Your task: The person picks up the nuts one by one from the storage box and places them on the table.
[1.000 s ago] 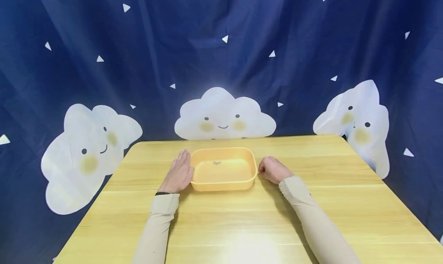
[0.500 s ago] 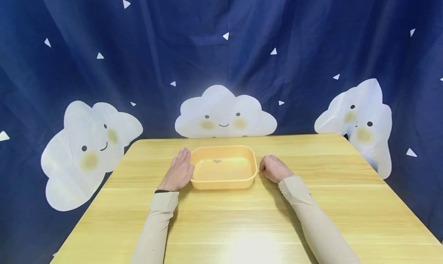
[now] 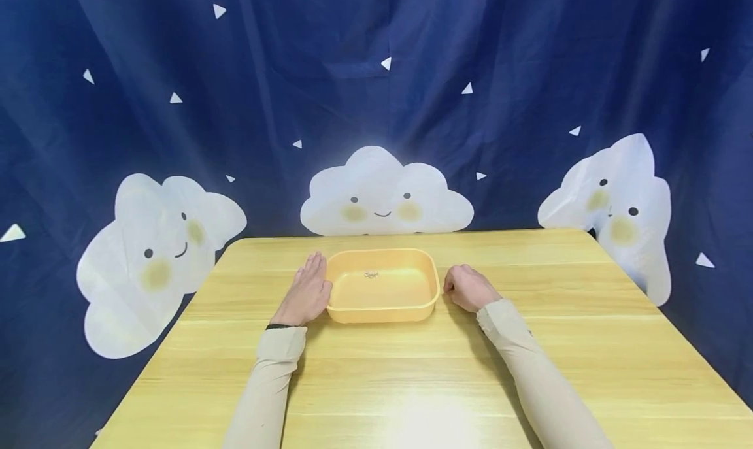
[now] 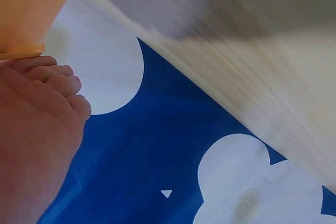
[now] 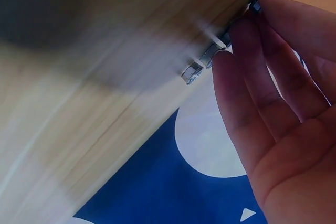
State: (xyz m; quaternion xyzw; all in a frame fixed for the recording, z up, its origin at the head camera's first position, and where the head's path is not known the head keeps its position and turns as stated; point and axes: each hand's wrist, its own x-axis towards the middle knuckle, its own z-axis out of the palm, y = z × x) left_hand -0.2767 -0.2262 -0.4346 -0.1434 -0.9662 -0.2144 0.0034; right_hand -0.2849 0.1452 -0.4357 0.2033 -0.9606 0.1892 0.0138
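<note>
A shallow yellow plastic tray [image 3: 382, 315] sits on the table, with a small cluster of silvery metal pieces [image 3: 371, 275] on its floor. My left hand [image 3: 302, 292] lies along the tray's left side, fingers straight and together, thumb side right at the rim. To the right of the tray, my right hand [image 3: 472, 287] is low over the table with its fingers curled. The right wrist view shows its thumb and fingertips pinching a small shiny metal piece [image 5: 255, 6]. Several similar faceted pieces stand in a row by the fingertips, the endmost metal piece [image 5: 192, 73] fully visible.
The light wooden table [image 3: 376, 370] stands before a dark blue curtain [image 3: 376, 63] printed with white clouds and triangles. Its back edge runs a short way behind the tray. A bright glare spot lies near the front of the tabletop.
The head view shifts very slightly. Both hands stay beside the tray in nearly the same pose, and the tray and the pieces in it keep their places.
</note>
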